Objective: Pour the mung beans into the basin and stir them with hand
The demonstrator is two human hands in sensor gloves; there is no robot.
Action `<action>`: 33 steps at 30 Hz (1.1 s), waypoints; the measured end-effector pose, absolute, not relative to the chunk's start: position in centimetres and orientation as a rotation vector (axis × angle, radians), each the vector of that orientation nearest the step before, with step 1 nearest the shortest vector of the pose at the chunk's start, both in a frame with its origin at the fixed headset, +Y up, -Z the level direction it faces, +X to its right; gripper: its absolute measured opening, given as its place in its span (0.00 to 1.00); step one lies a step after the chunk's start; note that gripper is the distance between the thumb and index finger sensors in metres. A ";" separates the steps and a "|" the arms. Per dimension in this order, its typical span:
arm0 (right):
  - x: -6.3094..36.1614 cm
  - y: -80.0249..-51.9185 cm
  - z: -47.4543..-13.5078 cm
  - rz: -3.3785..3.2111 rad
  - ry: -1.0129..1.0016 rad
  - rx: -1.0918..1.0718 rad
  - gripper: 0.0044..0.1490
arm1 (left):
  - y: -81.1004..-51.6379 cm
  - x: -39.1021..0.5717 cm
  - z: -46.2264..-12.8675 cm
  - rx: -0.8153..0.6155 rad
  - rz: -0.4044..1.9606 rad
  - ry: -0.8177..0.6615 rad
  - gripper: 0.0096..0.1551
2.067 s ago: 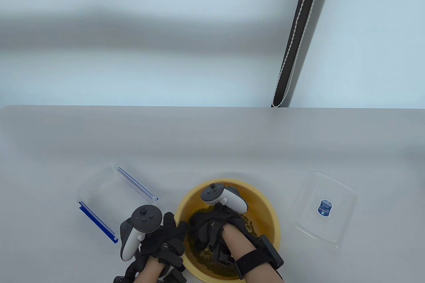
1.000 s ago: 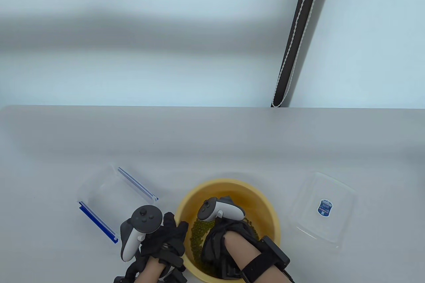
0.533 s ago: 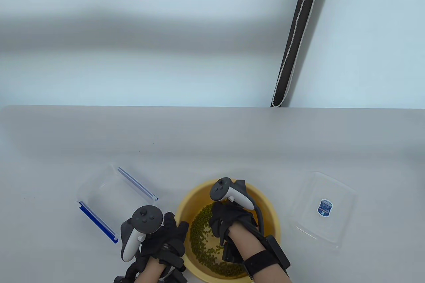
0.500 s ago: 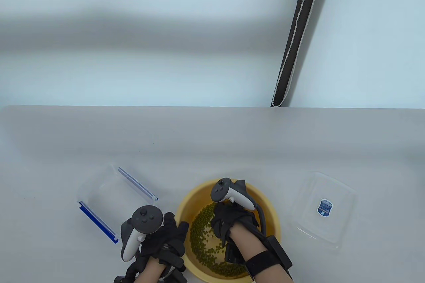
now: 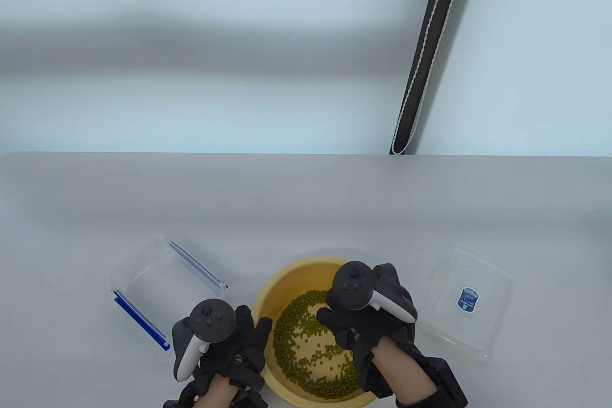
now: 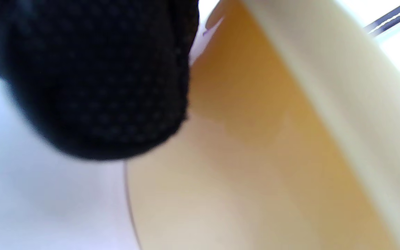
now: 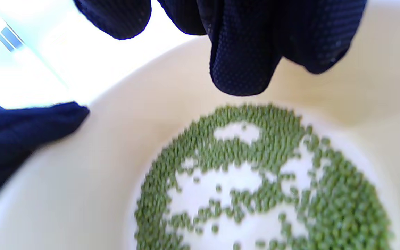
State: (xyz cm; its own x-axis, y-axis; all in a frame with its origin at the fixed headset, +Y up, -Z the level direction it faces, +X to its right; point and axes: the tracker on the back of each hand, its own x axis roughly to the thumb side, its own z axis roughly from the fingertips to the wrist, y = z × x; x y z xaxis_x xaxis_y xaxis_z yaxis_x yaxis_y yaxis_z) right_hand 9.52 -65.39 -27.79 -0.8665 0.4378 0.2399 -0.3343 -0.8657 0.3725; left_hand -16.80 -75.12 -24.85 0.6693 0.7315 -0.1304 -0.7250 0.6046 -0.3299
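**Stirring step in hand, right hand lifted**

Nothing is held by the right hand (image 5: pixel 368 326), fingers loose above the mung beans (image 5: pixel 311 341) spread in the basin (image 5: pixel 287 283), lower centre. The basin's left rim is gripped by the left hand (image 5: pixel 234 346). Dipping back in is judged next.

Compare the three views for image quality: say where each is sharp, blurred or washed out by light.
Table view: sharp on the mung beans and basin, with a broad soft shadow band across the wall. Left wrist view: out of focus throughout, the left hand a dark blur against the basin wall. Right wrist view: beans soft, the top-left corner blown out white, glove weave on the fingers fairly crisp.
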 end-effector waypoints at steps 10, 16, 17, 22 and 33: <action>17.0 -67.0 -25.2 2.365 0.012 0.370 0.35 | -75.0 -16.7 -24.8 -0.344 0.813 -0.015 0.46; 18.6 -67.6 -24.5 2.303 -0.065 0.361 0.36 | -74.9 -16.9 -24.7 -0.315 0.800 -0.016 0.46; 18.7 -67.7 -24.4 2.307 -0.074 0.362 0.36 | -74.8 -17.0 -24.7 -0.305 0.798 -0.017 0.46; 18.6 -68.0 -24.1 2.286 -0.058 0.407 0.38 | -73.8 -17.2 -24.4 -0.221 0.760 -0.055 0.46; 18.0 -68.2 -23.4 2.676 -0.055 0.492 0.57 | -69.7 -15.2 -22.8 0.105 0.444 -0.372 0.47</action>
State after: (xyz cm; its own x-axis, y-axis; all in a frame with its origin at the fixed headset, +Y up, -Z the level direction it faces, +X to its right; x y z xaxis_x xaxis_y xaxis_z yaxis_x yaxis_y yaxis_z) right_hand 18.02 -68.24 -23.44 -0.8503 0.3945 0.3483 -0.4086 -0.9120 0.0356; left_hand -15.23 -69.68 -22.78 0.8371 0.3999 0.3734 -0.4377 0.8989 0.0184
